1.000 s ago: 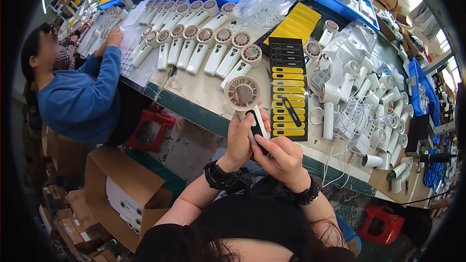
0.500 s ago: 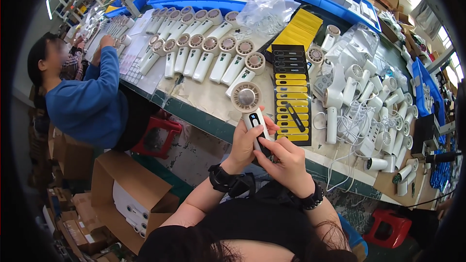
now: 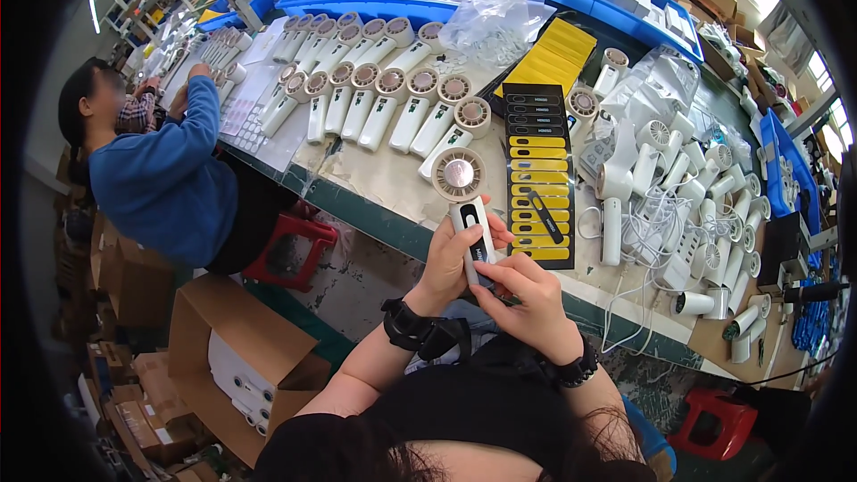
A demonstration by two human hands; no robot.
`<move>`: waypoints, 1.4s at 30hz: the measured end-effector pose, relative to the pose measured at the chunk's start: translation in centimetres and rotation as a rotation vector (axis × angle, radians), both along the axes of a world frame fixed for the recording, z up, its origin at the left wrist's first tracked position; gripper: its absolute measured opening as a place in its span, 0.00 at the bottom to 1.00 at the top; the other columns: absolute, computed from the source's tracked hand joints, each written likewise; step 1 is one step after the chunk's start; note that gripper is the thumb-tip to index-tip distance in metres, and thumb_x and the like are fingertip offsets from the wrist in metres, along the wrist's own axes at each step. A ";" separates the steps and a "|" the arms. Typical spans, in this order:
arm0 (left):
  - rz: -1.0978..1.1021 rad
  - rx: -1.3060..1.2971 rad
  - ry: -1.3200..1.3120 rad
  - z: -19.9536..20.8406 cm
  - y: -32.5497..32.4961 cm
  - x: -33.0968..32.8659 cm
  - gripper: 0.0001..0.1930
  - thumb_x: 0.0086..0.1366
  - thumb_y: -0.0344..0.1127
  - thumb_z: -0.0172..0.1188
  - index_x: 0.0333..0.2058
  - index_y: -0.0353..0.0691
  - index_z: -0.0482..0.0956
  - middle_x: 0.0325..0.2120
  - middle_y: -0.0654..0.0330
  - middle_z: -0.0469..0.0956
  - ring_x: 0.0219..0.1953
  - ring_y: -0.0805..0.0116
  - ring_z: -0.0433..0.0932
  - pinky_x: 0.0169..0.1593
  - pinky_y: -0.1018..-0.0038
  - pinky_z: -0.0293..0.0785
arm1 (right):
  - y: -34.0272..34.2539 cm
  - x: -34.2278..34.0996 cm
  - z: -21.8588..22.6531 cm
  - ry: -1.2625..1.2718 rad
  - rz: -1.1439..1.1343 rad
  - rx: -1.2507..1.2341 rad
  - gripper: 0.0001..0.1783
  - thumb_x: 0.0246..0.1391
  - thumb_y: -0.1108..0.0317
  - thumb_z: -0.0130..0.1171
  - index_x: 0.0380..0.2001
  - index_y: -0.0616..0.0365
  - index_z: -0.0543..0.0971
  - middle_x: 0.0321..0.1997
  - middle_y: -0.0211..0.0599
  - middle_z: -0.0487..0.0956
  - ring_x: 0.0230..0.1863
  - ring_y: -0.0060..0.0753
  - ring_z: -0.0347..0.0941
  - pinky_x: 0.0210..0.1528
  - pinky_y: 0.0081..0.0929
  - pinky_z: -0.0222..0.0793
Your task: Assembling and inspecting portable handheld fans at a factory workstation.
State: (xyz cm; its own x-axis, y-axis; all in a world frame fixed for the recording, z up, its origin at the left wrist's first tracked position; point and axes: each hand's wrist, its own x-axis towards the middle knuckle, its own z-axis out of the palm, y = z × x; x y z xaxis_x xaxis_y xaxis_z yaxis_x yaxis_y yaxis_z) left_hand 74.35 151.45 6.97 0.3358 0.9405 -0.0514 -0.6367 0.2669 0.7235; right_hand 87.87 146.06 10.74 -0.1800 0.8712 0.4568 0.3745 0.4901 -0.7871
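Note:
A white handheld fan [image 3: 459,175] with a round grille head is upright in front of me, over the table's near edge. My left hand [image 3: 445,261] is closed around its handle, thumb lying on the front. A long black adhesive panel [image 3: 478,245] with pale lettering covers the front of the handle. My right hand [image 3: 533,299] pinches at the panel's lower end, thumb and forefinger against the handle. Just beyond stands the black-and-yellow sticker sheet [image 3: 538,177], flat on the table, with one loose black panel [image 3: 545,217] lying across its yellow slots.
Rows of white fans [image 3: 390,83] lie behind. Tangled white cables [image 3: 644,254] and a heap of fans [image 3: 705,178] crowd the right. Blue trays [image 3: 384,7] line the back. A co-worker in a blue sweater [image 3: 156,183] sits left, near a red stool [image 3: 290,250] and an open carton [image 3: 237,339].
The lit digits on the fan's handle no longer show. My left thumb has shifted slightly and more of the panel's lettering is visible. My right fingers stay at its lower end.

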 end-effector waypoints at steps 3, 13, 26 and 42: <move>-0.031 -0.006 0.008 -0.1 0.1 0.0 0.25 0.63 0.35 0.47 0.58 0.32 0.57 0.38 0.54 0.73 0.41 0.63 0.76 0.48 0.69 0.73 | 0.1 0.0 0.0 0.014 0.019 0.002 0.16 0.38 0.76 0.68 0.36 0.60 0.80 0.26 0.32 0.74 0.20 0.20 0.70 0.23 0.16 0.67; -0.101 -0.020 -0.023 -0.3 0.2 -0.4 0.24 0.63 0.33 0.46 0.57 0.32 0.57 0.38 0.54 0.73 0.40 0.64 0.76 0.48 0.70 0.73 | 0.2 -0.1 -0.8 0.049 0.055 0.075 0.15 0.37 0.76 0.70 0.34 0.58 0.81 0.25 0.32 0.73 0.21 0.21 0.70 0.22 0.17 0.66; -0.127 -0.024 -0.062 -0.3 0.1 -0.5 0.24 0.63 0.33 0.47 0.57 0.32 0.57 0.38 0.54 0.73 0.40 0.64 0.77 0.48 0.71 0.73 | 0.3 -0.3 -1.4 0.016 0.043 0.147 0.17 0.35 0.75 0.71 0.34 0.56 0.81 0.23 0.31 0.72 0.21 0.24 0.69 0.23 0.19 0.66; -0.087 -0.123 -0.036 -1.2 0.1 -0.4 0.27 0.63 0.43 0.47 0.55 0.31 0.59 0.33 0.55 0.74 0.36 0.64 0.77 0.40 0.73 0.75 | 0.4 -1.0 -2.7 -0.017 0.064 0.192 0.13 0.38 0.72 0.69 0.32 0.54 0.80 0.22 0.31 0.70 0.22 0.32 0.71 0.24 0.26 0.69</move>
State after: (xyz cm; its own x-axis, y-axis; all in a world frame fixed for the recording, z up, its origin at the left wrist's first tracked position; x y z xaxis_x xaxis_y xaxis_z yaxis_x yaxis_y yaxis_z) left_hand 73.98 151.52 5.80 0.4198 0.8950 -0.1505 -0.6321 0.4073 0.6592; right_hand 86.91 146.51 8.04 -0.2411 0.7546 0.6103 0.3499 0.6541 -0.6706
